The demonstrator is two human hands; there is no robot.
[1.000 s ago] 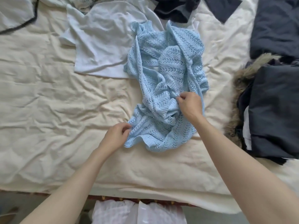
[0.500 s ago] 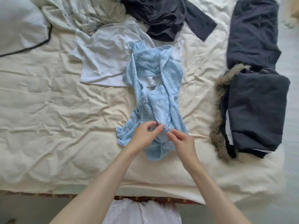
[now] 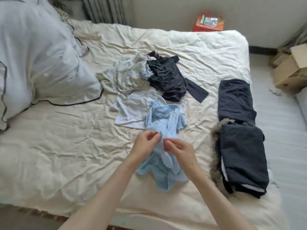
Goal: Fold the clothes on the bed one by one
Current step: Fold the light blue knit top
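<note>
Pinching knit (image 3: 163, 120) w/ both hands, left (image 3: 144, 143) & right (image 3: 180, 151), best shake it flat before folding.

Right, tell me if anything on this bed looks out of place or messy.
Nothing is damaged or spilled. The blue knit top is bunched up, pinched by the left hand and right hand. Behind it a white shirt, a pale garment and a dark shirt lie unfolded in a heap.

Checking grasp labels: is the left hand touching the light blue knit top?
Touching. Head view: left hand pinches the light blue knit top at its bunched middle.
</note>
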